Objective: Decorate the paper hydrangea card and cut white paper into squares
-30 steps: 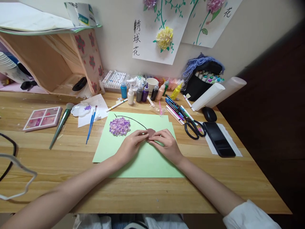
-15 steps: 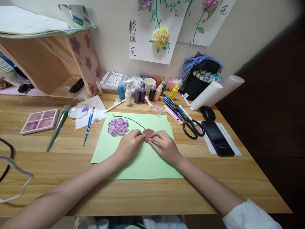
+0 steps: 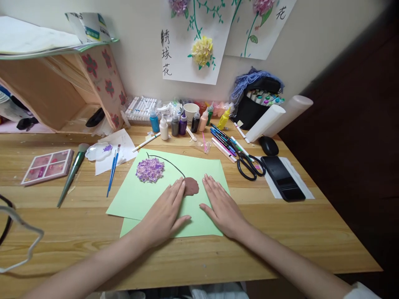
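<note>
My left hand (image 3: 163, 209) lies flat on a light green sheet of paper (image 3: 131, 203), fingers stretched out, the fingertips at the left edge of a flat brown round piece (image 3: 191, 187). To the right of that piece, my right hand (image 3: 222, 205) also rests flat on the paper with its thumb apart. A thin dark curved line (image 3: 170, 160) runs from the brown piece to the upper left. Below this line sits a textured purple flower (image 3: 150, 170). A second green sheet shows underneath, turned at a different angle.
Behind the paper stand several paint bottles (image 3: 174, 124) and a paper cup (image 3: 191, 111). Pens (image 3: 224, 142), black scissors (image 3: 249, 165) and a phone (image 3: 283, 178) lie on the right. Left are blue brushes (image 3: 113, 171), a big brush (image 3: 73, 174) and a pink palette (image 3: 47, 167).
Both hands have let go of the brown piece and flattened onto the paper. The upper green sheet has turned and shifted a little toward me and to the left.
</note>
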{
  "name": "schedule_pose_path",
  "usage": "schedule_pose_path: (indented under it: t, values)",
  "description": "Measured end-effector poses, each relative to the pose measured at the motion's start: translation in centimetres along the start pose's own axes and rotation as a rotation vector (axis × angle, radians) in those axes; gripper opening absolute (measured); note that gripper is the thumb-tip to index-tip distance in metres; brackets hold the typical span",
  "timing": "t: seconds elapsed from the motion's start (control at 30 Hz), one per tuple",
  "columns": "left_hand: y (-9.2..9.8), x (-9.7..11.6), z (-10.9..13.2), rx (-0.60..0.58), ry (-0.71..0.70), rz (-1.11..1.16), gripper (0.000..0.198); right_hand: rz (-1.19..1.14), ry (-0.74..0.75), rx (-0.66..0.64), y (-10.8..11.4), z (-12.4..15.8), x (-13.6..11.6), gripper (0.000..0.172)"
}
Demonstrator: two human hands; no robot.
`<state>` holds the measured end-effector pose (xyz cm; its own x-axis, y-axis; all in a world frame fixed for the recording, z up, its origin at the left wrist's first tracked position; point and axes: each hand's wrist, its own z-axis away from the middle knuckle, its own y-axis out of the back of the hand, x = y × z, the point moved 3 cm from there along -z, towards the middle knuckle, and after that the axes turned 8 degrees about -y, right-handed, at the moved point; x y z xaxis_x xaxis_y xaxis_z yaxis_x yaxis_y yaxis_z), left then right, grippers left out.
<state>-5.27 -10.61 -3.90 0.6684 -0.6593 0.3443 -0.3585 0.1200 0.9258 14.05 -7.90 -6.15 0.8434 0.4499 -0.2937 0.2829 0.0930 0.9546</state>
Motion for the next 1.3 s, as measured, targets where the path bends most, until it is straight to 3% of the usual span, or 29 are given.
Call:
schedule_pose_path:
  t: [0.2,0.4,0.5,0.6,0.77,0.97,1.13,1.3]
  values:
    - [-0.7,0.4,0.1,-0.051,-0.041,-0.014,0.080,-0.005,0.014,0.024,-0.3,-0.1,-1.1,0.073]
    - [0.1,0.0,0.1,-0.065,-0.098,0.089,0.077,-0.034,0.057,0.012,0.2,-0.4,-1.5,0.074]
    - [1.0,-0.6,0.5,0.001,-0.018,0.143,0.074,-0.087,0.182,-0.066,0.8,-0.7,-2.1,0.068]
    - [1.4,-1.4,0.7,0.067,0.090,0.113,0.058,-0.117,0.343,-0.152,1.4,-1.2,-2.6,0.062]
    - [0.2,-2.0,0.8,0.018,0.087,0.015,0.053,-0.121,0.470,-0.165,1.6,-2.6,-3.1,0.057]
    - [-0.3,-2.0,0.9,-0.002,0.077,-0.053,0.053,-0.128,0.456,-0.102,1.5,-3.0,-2.9,0.041]
    - [-0.3,-2.1,1.1,-0.006,0.068,-0.067,0.055,-0.115,0.518,-0.028,1.6,-2.7,-2.8,0.041]
    - [-0.5,-2.1,1.1,0.003,0.047,-0.072,0.054,-0.039,0.533,-0.116,1.4,-2.5,-2.8,0.048]
